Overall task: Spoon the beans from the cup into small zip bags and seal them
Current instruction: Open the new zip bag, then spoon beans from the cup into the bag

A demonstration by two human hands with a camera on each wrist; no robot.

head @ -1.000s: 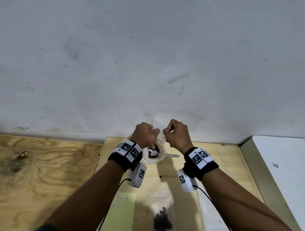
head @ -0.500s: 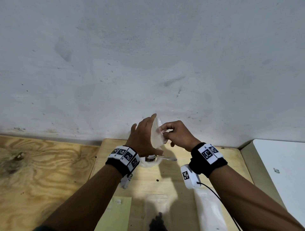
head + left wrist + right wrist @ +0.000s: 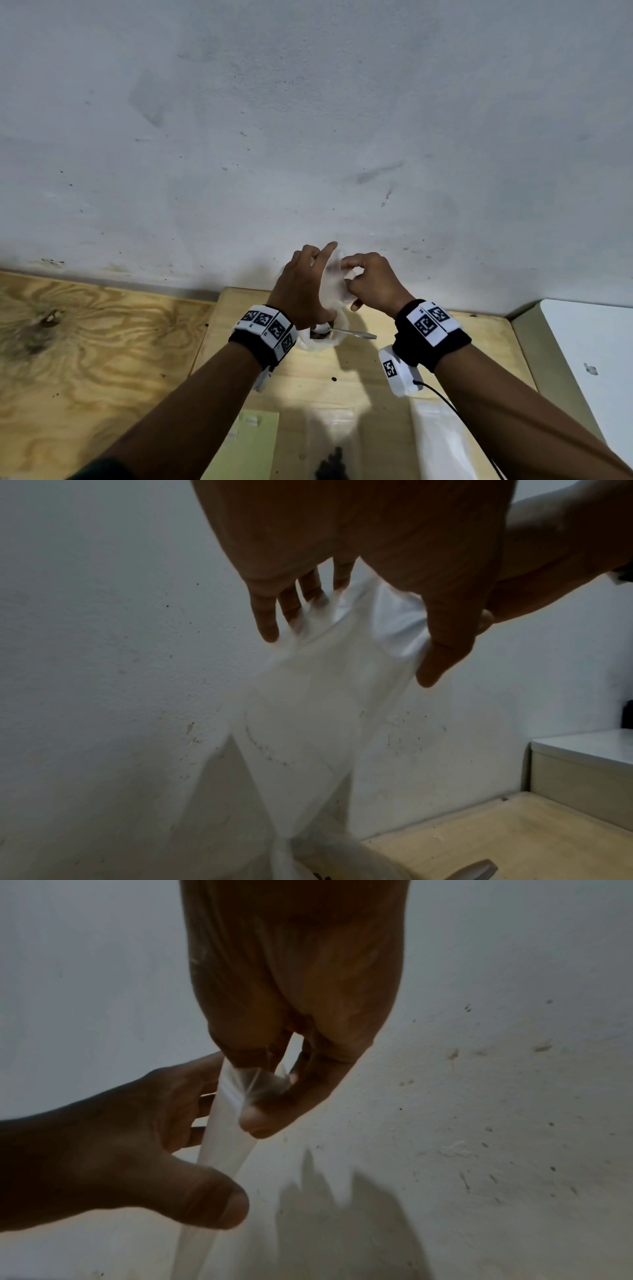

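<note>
Since half a second ago, both hands have barely shifted, still raising an empty zip bag (image 3: pixel 334 284) before the wall.

Left of frame centre, the left hand (image 3: pixel 303 291) lies flat against the bag, fingers straight; right of it, the right hand (image 3: pixel 371 286) pinches the bag's top edge. Below them the cup (image 3: pixel 323 339) with its spoon (image 3: pixel 352 333) sits on the worktop (image 3: pixel 445 342), beans mostly hidden. A filled bag (image 3: pixel 334 445) is cut off at the bottom edge.
</note>
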